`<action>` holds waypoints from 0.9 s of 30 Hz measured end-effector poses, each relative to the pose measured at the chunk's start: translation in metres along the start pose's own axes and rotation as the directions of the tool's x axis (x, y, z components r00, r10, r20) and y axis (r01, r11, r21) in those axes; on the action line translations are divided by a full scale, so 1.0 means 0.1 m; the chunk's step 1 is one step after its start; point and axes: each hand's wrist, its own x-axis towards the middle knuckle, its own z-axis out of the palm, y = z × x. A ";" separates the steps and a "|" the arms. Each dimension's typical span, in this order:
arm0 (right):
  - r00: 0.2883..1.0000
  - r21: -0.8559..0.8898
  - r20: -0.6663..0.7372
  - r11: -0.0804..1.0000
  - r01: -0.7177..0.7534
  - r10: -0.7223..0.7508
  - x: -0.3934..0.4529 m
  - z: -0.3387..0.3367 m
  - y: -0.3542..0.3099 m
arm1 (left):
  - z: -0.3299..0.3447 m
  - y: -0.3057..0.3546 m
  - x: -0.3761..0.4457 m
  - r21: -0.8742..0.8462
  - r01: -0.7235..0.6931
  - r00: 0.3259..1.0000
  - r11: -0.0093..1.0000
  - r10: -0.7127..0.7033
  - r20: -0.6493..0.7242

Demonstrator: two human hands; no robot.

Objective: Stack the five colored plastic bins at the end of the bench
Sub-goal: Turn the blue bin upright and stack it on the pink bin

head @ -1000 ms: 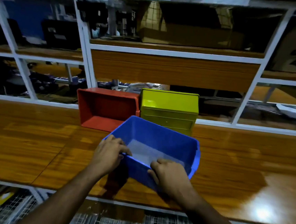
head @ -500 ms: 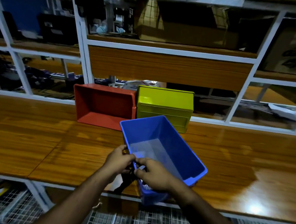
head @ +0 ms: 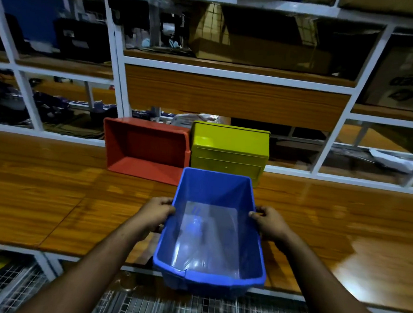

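Observation:
I hold an empty blue bin (head: 211, 235) upright over the front edge of the wooden bench (head: 44, 204), its long axis pointing away from me. My left hand (head: 155, 213) grips its left rim and my right hand (head: 271, 223) grips its right rim. Behind it, against the shelving, a red bin (head: 148, 148) lies on its side with its opening towards me. Touching its right side is a yellow-green bin (head: 228, 152), turned so that a closed face points at me. Only these three bins are in view.
A white metal shelf frame (head: 119, 54) with wood panels rises behind the bench, holding cardboard boxes (head: 261, 43) and dark clutter. Wire mesh shelving (head: 185, 310) runs below the bench's front edge. Bare bench surface stretches to both sides of the bins.
The blue bin has swung round from a diagonal tilt to straight and level. My hands have moved from its near end out to its two long sides.

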 end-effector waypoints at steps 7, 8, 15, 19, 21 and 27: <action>0.992 0.497 0.117 0.862 -0.095 0.042 -0.15 -0.10 0.19 | -0.07 0.03 -0.02 -0.143 0.046 0.984 0.989 -0.020 0.177; 0.992 0.570 0.124 0.816 -0.098 0.033 -0.19 -0.15 0.21 | -0.05 0.05 -0.01 -0.169 0.047 0.976 0.984 -0.010 0.215; 0.999 0.794 0.026 0.607 -0.002 -0.031 -0.51 -0.60 0.59 | 0.36 0.34 0.09 -0.301 -0.010 0.916 0.954 0.129 0.379; 0.993 0.821 -0.115 0.566 0.075 0.035 -0.86 -1.07 1.06 | 1.07 0.56 0.00 -0.316 -0.003 0.866 0.949 0.160 0.473; 0.983 0.837 -0.170 0.537 0.103 0.076 -1.10 -1.35 1.37 | 1.51 0.68 -0.08 -0.296 -0.002 0.831 0.955 0.166 0.530; 0.944 0.840 -0.269 0.527 0.132 0.193 -2.05 -2.33 2.33 | 3.13 0.97 -0.48 -0.253 0.006 0.724 0.968 0.170 0.669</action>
